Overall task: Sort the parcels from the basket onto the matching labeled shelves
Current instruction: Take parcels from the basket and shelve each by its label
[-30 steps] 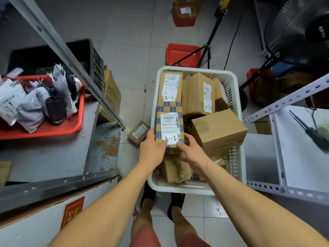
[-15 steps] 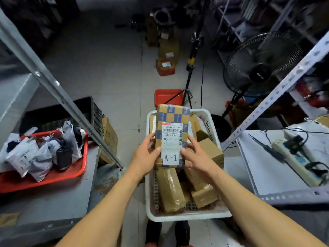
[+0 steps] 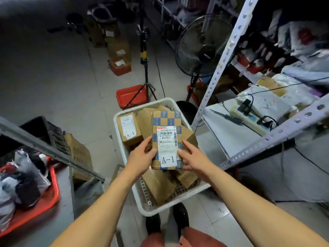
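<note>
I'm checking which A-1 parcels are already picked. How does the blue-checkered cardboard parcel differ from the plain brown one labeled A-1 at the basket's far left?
The blue-checkered cardboard parcel is lifted above the white plastic basket, gripped by the left hand and right hand; the plain brown cardboard parcel lies in the basket, untouched. The checkered one bears blue squares; the brown one is unpatterned. Both carry white labels reading A-1.
</note>
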